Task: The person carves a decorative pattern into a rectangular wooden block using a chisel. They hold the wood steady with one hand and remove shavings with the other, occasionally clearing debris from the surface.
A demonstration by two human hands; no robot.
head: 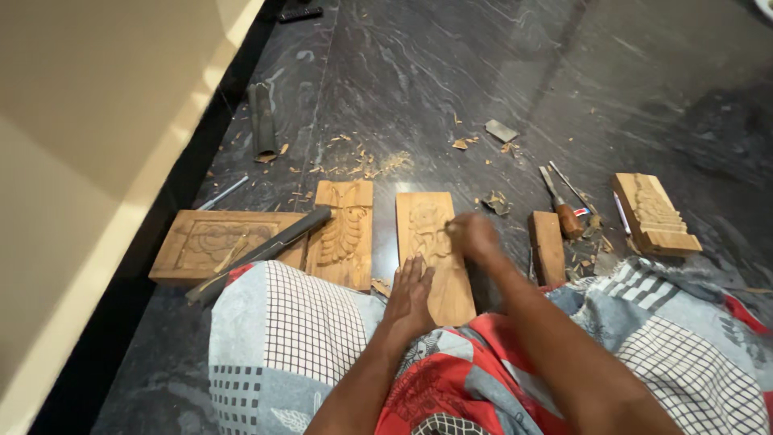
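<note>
Four carved wooden panels lie on the dark marble floor: a wide rectangular relief panel (216, 244), a leaf-carved panel (345, 234), the tall flower-carved panel (432, 254) in front of the seated person, and a stepped block (654, 214) well apart, with one plain small block (548, 246) and one wooden-handled chisel (561, 207) between. The left hand (411, 296) lies flat, fingers spread, pressing the flower-carved panel's lower half. The right hand (475, 238) is curled closed at that panel's right edge, though what it grips is too blurred to tell.
</note>
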